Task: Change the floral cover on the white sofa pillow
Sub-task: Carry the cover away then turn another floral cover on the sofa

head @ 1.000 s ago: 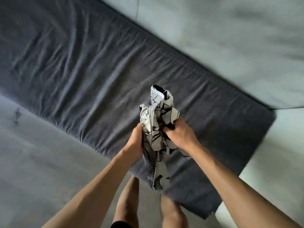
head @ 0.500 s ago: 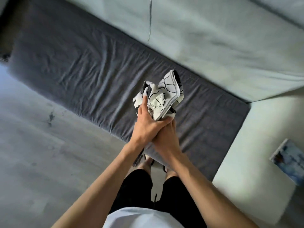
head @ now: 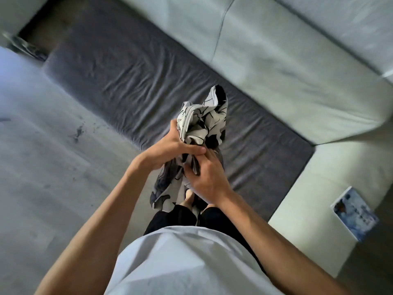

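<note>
Both hands [head: 170, 149] [head: 207, 177] gripping bunched floral cover [head: 202, 120], above sofa [head: 276, 71]

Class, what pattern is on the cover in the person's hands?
White with black floral line drawing, on the cover; the head view shows it.

Left hand [head: 168, 149] and right hand [head: 207, 175] both grip bunched floral cover [head: 202, 122] above grey seat cushion [head: 131, 71]; book [head: 354, 218] near right.

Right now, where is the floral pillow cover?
Head view, centre: the floral pillow cover is bunched up in both hands, left hand and right hand, held above the front edge of the dark grey sofa seat.
</note>
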